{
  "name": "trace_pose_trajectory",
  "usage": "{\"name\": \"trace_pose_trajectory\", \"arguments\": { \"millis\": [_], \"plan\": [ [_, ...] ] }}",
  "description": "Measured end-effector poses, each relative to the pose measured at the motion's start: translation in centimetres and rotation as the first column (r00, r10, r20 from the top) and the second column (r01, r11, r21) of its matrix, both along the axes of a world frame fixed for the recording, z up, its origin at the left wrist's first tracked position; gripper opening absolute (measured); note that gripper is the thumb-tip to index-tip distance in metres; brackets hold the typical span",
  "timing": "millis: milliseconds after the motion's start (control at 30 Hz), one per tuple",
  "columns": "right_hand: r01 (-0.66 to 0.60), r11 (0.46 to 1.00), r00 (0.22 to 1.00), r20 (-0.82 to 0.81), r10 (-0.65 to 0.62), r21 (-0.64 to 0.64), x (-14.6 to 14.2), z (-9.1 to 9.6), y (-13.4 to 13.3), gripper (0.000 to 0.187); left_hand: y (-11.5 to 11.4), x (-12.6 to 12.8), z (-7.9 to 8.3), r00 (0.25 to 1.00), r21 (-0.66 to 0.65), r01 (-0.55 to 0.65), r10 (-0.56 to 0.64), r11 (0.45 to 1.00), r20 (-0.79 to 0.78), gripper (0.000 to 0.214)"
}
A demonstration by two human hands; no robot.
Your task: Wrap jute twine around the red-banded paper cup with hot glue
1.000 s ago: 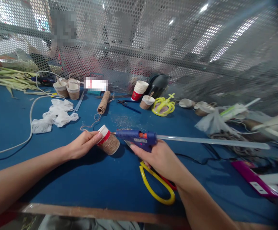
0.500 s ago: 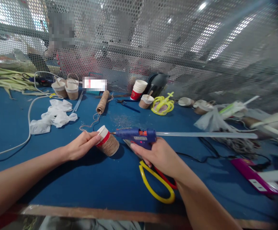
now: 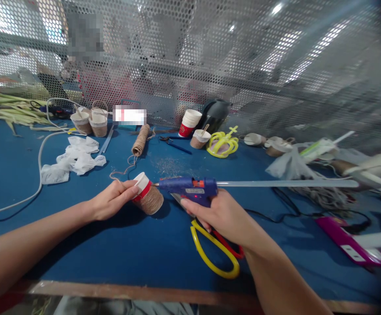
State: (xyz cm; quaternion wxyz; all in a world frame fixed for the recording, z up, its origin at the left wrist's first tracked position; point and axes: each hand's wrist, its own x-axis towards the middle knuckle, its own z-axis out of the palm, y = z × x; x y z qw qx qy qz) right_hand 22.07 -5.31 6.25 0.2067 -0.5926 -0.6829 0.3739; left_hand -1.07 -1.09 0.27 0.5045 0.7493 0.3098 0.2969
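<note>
My left hand [image 3: 114, 199] grips a paper cup [image 3: 148, 196] by its white rim, tilted, with twine wound round its lower part and a red band showing above. From the cup a strand runs back to a twine roll [image 3: 140, 141]. My right hand [image 3: 220, 212] is wrapped round a blue hot glue gun [image 3: 190, 187], its nozzle at the red band beside the wound twine; whether it touches cannot be made out. A long clear glue stick [image 3: 285, 184] sticks out of its back. Under my right hand lie scissors [image 3: 215, 256] with yellow and red handles, their blades partly hidden.
Small twine-wrapped cups [image 3: 99, 124] stand at the back left, near crumpled white plastic [image 3: 75, 157]. Farther right are pliers [image 3: 177, 143], stacked paper cups [image 3: 190, 122] and a yellow crown-shaped piece [image 3: 223, 145]. A purple power strip [image 3: 351, 243] and black cable lie on the right.
The glue gun and my right hand have shifted slightly right, with the nozzle still by the cup's red band. My left hand and the cup have hardly moved.
</note>
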Motion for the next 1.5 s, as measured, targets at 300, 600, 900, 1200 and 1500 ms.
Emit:
{"name": "trace_pose_trajectory", "arguments": {
  "millis": [300, 600, 900, 1200, 1500],
  "plan": [
    [0.004, 1.000, 1.000, 0.003, -0.004, 0.002, -0.06, 0.08, 0.08, 0.026, 0.24, -0.11, -0.44, 0.999, 0.002, -0.016, 0.016, 1.000, -0.031, 0.043],
    [0.022, 1.000, 0.999, 0.025, -0.022, -0.007, -0.02, 0.04, 0.04, 0.025, 0.19, -0.13, -0.18, 0.999, 0.021, -0.008, 0.009, 1.000, -0.041, 0.044],
    [-0.001, 1.000, 0.999, 0.041, 0.001, 0.002, 0.05, 0.02, -0.04, 0.026, 0.15, -0.07, -0.22, 0.999, 0.056, -0.005, 0.007, 0.998, -0.039, 0.042],
    [-0.003, 1.000, 1.000, 0.009, 0.003, -0.011, -0.03, 0.12, -0.18, 0.024, 0.08, -0.09, -0.25, 0.999, 0.061, -0.005, 0.007, 0.998, -0.041, 0.042],
    [-0.017, 1.000, 1.000, 0.017, 0.017, 0.006, -0.17, 0.41, -0.41, 0.027, -0.04, -0.10, 0.02, 1.000, 0.049, 0.014, -0.014, 0.999, -0.006, 0.041]
  ]
}}
